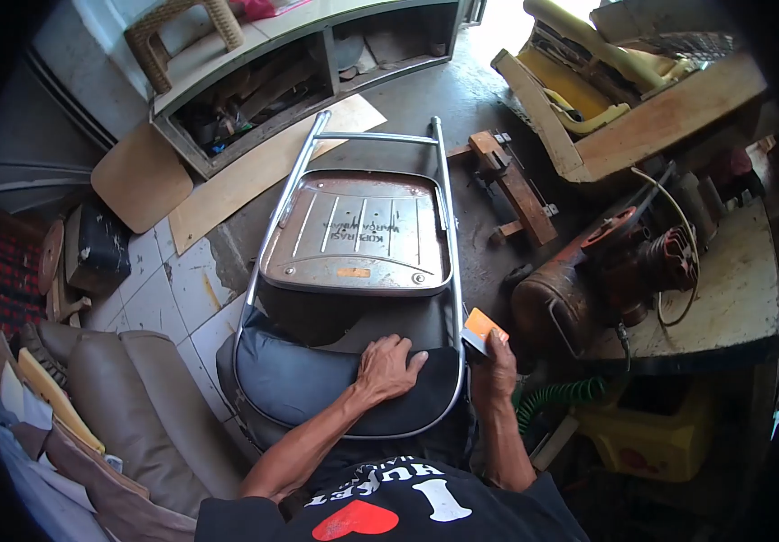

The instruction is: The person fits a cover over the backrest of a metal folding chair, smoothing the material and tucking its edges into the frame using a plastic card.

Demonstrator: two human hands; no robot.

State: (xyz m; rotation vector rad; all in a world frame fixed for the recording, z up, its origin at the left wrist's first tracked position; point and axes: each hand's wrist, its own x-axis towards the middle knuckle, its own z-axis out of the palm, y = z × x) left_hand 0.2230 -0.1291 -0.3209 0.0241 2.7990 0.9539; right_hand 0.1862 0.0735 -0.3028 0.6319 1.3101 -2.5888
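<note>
A folding chair with a tubular metal frame (267,237) lies before me, the bare metal underside of its seat (362,230) facing up with dark lettering on it. Closest to my body is its dark padded backrest (294,366). My left hand (389,369) rests flat on the backrest's cover, thumb apart from the fingers. Just right of the frame, my right hand (495,370) grips a small flat orange-and-grey piece (481,329) between thumb and fingers. What kind of thing this piece is cannot be made out.
On the right a rusty air compressor (561,303) stands beside a worktable (723,307). A wooden clamp-like tool (516,190) lies on the floor beyond. Plywood sheets (227,185) lean near a low cabinet (331,68). Grey-brown upholstery (127,406) is at left.
</note>
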